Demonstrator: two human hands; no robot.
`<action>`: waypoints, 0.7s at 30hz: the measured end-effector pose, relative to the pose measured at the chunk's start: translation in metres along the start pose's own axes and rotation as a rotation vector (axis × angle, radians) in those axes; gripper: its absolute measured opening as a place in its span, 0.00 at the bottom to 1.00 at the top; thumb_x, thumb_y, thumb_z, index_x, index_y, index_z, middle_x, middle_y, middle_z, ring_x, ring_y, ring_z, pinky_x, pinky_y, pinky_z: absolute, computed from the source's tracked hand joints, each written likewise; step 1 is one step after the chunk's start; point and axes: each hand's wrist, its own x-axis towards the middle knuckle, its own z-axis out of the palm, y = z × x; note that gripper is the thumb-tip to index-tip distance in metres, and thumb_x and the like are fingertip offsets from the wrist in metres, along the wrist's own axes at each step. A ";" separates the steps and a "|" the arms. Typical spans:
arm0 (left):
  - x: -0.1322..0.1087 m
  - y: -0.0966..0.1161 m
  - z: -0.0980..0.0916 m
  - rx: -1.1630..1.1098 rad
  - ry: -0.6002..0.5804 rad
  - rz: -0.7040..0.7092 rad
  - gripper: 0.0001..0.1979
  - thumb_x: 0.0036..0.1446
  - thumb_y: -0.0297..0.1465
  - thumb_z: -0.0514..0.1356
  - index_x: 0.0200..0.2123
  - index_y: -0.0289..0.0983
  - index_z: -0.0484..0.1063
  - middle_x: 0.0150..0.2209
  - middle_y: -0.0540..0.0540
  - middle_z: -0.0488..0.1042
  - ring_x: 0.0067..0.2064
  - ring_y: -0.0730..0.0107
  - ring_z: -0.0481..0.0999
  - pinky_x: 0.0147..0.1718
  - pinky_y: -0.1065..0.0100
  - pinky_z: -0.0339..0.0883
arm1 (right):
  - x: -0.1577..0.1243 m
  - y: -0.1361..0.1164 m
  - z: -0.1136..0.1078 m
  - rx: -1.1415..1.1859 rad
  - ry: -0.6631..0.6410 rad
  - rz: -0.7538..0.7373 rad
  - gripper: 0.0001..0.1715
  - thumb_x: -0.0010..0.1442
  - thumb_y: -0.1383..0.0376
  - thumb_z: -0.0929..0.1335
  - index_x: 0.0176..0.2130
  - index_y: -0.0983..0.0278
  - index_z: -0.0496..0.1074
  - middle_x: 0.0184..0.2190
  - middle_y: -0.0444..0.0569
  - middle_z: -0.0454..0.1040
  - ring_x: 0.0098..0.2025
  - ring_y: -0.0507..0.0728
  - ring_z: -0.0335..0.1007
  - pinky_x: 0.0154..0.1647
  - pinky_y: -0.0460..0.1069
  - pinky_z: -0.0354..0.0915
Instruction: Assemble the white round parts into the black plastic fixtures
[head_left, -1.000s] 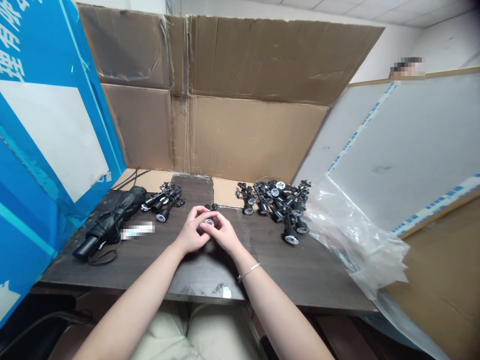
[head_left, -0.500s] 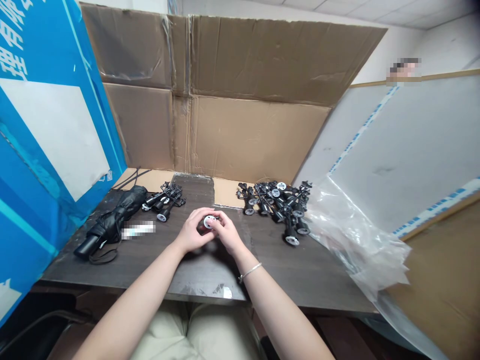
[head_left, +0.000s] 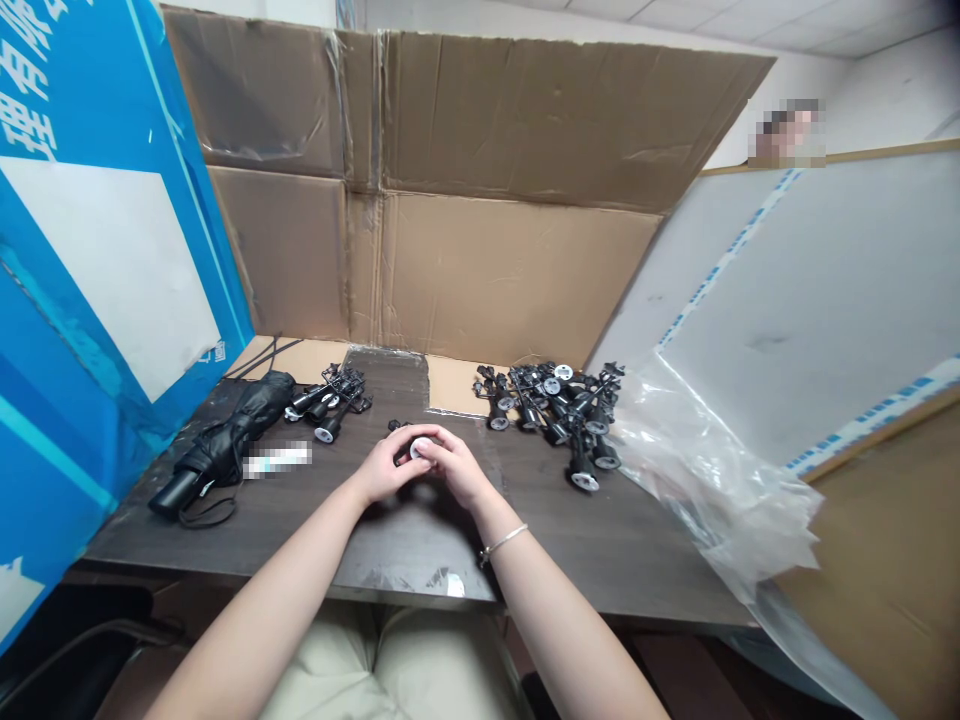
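Over the middle of the table, my left hand (head_left: 384, 470) and my right hand (head_left: 456, 468) are closed together around one black part with a white round end (head_left: 419, 448). The white end faces me, and my right thumb lies against it. A bit of its dark far end shows past my left fingers; the rest is hidden by my hands. To the right lies a pile of similar black parts (head_left: 559, 405), with thin jointed rods and white round ends. A smaller group of the same parts (head_left: 337, 400) rests left of my hands.
A folded black umbrella (head_left: 232, 430) with a wrist strap lies at the left, beside a small blurred white item (head_left: 277, 459). Cardboard (head_left: 517, 270) stands behind the table (head_left: 600, 560). Clear plastic sheeting (head_left: 720, 490) hangs over the right side. Part of a person shows beyond the partition.
My fingers have shifted around the part and its white end has turned, with my right thumb covering more of it. A dark end now shows beyond my left fingers. Both piles are unchanged.
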 end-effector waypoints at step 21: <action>0.005 0.002 0.000 -0.094 -0.038 0.071 0.16 0.49 0.27 0.58 0.43 0.36 0.69 0.45 0.42 0.73 0.47 0.63 0.72 0.48 0.60 0.64 | 0.001 0.009 0.002 -0.064 0.138 -0.194 0.11 0.41 0.63 0.72 0.29 0.62 0.75 0.26 0.44 0.73 0.30 0.53 0.66 0.33 0.50 0.63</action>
